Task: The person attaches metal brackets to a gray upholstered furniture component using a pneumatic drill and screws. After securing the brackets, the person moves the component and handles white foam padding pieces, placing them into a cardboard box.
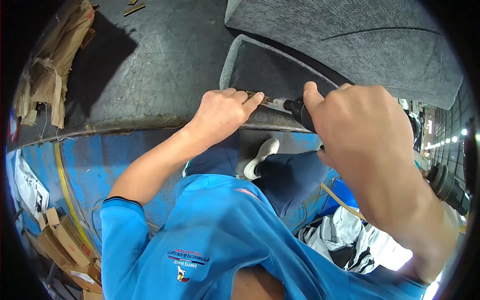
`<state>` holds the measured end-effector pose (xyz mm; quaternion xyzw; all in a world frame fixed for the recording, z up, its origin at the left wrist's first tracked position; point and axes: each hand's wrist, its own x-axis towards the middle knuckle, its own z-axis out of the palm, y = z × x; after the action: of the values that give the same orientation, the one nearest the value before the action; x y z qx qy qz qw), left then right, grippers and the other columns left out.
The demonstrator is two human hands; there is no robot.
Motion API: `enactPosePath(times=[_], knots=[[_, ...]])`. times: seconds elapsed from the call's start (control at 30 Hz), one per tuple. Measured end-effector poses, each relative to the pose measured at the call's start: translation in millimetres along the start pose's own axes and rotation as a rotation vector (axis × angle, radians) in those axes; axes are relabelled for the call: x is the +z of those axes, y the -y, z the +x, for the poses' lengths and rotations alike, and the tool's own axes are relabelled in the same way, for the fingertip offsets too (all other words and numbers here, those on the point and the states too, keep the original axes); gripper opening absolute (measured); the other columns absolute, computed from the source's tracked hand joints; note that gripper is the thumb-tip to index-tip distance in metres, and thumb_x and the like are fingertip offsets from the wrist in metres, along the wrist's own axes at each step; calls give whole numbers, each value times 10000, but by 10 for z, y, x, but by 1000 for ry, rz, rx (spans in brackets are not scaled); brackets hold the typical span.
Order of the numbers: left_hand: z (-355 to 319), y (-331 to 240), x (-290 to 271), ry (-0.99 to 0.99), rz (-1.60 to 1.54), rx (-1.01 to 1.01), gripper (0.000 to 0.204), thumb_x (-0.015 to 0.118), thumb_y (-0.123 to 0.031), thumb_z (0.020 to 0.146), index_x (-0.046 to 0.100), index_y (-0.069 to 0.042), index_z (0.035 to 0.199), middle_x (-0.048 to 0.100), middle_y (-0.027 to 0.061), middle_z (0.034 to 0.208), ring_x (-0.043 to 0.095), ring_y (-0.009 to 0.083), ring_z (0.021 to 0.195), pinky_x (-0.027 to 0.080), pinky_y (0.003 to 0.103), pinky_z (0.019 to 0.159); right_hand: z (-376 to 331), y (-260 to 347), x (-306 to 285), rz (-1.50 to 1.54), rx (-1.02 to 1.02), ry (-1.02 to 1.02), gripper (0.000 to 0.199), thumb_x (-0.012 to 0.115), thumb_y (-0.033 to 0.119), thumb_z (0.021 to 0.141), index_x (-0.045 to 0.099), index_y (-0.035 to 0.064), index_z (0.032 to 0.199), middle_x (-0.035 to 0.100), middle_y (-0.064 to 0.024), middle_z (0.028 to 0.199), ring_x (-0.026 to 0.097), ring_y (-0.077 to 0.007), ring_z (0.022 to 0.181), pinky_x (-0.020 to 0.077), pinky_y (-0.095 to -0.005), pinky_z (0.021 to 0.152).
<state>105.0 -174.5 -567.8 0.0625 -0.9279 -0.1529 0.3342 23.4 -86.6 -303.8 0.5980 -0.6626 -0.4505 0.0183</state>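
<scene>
A small brass-coloured hinge lies at the near edge of a dark, grey-bordered upholstered piece. My left hand is closed with its thumb and fingertips pinching and pressing the hinge there. My right hand is wrapped round a black power screwdriver, seen mostly from behind the hand. Its tip points left at the hinge, close to my left fingertips; whether it touches a screw is too small to tell.
The dark, scratched tabletop ends just before me. A large grey cushion lies at far right. Brown paper is at left, loose hinges at the back. Cardboard boxes, white fabric and another black tool lie lower.
</scene>
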Motion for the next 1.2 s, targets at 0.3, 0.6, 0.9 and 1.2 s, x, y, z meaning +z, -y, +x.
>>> enactPosePath(times=[0.3,0.6,0.9,1.2], knots=[[-23,-15,30,-10,-26,24,399,672,-117,774,724,-150,1168,586,-1,711,625,157,618,506,311,507,-3,185,-13,-150,39,69,845,888,415,672,587,110,1401,660,-49,807,697,-191,750,547,-296,681],[5,-2,27,-21,34,44,346,742,-169,794,730,-151,1140,581,-15,675,626,148,619,498,308,516,-217,-219,107,276,29,30,966,878,550,557,595,56,1337,639,-142,698,689,-345,742,520,-421,662],[65,-12,-112,-85,-10,-143,323,821,-209,802,744,-147,1109,637,18,700,610,219,580,485,356,526,-1093,-389,1126,927,293,-78,1087,863,706,473,630,44,1303,684,-194,767,695,-408,755,529,-419,698],[-159,-456,-350,50,-1165,-946,152,681,-97,944,670,-43,1085,591,-2,764,493,82,602,390,240,522,-1204,-410,2070,1404,254,16,1096,944,590,462,614,-29,1304,737,-165,945,753,-326,852,556,-326,809]])
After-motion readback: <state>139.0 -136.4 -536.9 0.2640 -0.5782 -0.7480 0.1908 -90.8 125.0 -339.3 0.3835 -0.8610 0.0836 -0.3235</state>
